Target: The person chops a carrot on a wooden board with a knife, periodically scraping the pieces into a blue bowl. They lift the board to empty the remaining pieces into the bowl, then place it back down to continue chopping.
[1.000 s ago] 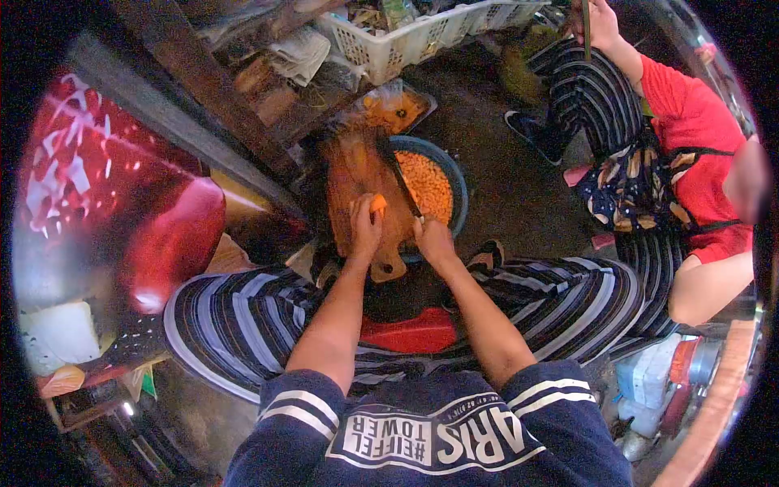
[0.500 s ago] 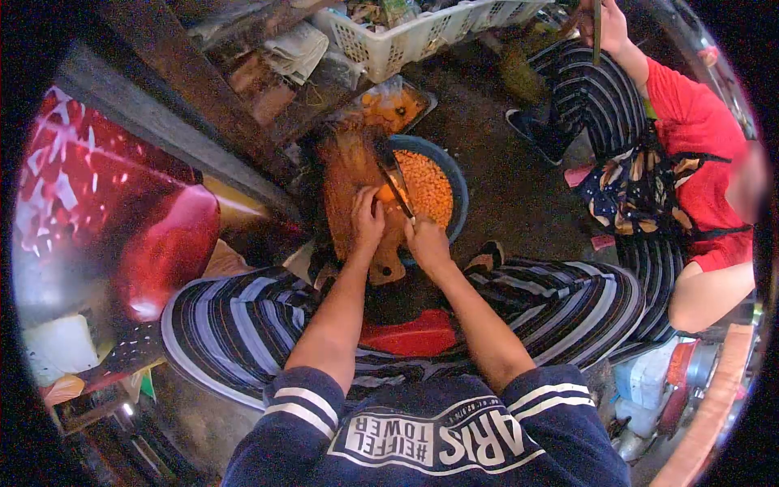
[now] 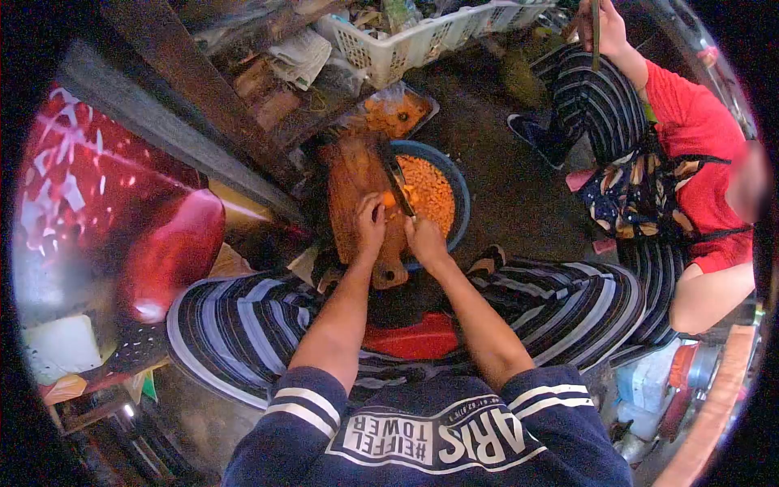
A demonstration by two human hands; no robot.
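Observation:
A wooden chopping board (image 3: 345, 183) lies in front of me, its handle with a hole pointing my way. My left hand (image 3: 372, 226) is on the board, curled with its fingertips against an orange piece of carrot (image 3: 389, 199). My right hand (image 3: 426, 242) is wrapped round the handle of a knife (image 3: 398, 180), whose dark blade points away from me, right beside the carrot. Small cut orange bits lie on the blade's right side. Partly under the board's right side stands a blue basin (image 3: 463, 199) with many diced orange cubes (image 3: 430, 180) in it.
Beyond the board is a tray (image 3: 430, 109) with orange pieces. A white plastic basket (image 3: 438, 39) stands at the back. At right sits another person in a red shirt (image 3: 690, 105), one hand holding a thin upright object. Wooden beams (image 3: 187, 73) run along the left.
The view has shifted slightly. The carrot piece now sits apart on the blade's left, with cut bits showing on its right. Both hands stay at nearly the same place.

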